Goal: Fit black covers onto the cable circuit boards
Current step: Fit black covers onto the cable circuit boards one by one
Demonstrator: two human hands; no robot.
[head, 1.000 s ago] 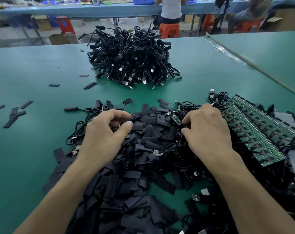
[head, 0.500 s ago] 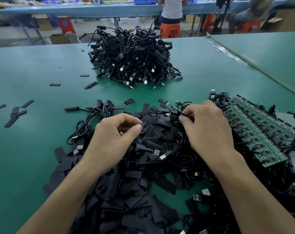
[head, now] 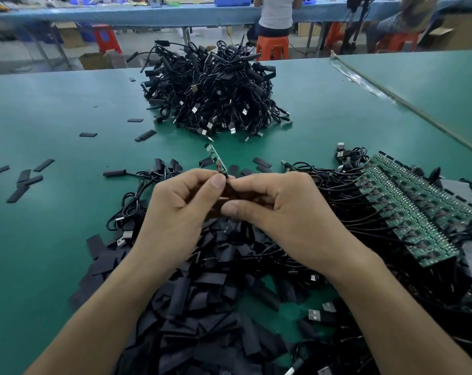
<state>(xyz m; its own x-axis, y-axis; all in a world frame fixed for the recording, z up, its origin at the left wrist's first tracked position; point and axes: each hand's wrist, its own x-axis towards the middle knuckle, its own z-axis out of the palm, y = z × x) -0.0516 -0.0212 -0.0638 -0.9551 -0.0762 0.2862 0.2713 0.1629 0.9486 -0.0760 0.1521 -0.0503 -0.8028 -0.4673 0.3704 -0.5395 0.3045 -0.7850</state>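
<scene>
1. Both hands meet in the middle, up off the table. The left hand (head: pixel 180 212) and the right hand (head: pixel 291 212) have their fingers curled in, and their fingertips pinch the bottom end of one small green circuit board (head: pixel 215 159)
2. The board sticks up and away from the pinch, and its green part is all bare. I think it is held like this so a cover can slide over the free end
3. There is something dark in the gap between the two thumbs. It may be a black cover, but it is too shadowy to tell, and I cannot tell which hand has it
4. Right under the grip lies a big heap of black covers (head: pixel 180 307). I think they are kept close so a hand only has to drop down to grab one
5. Just to the right of the grip is a row of bare green boards (head: pixel 418 212) with black wires tangled around them. They look like they are waiting for covers
6. Far beyond the grip stands a tall pile of cables (head: pixel 213 98). It is well apart, maybe so done ones do not get mixed up
7. Off to the left of the grip, a few stray covers (head: pixel 26 177) lie flat on the green table (head: pixel 53 117)
8. The board in the pinch has no cover on it yet, so I think this step is only starting
</scene>
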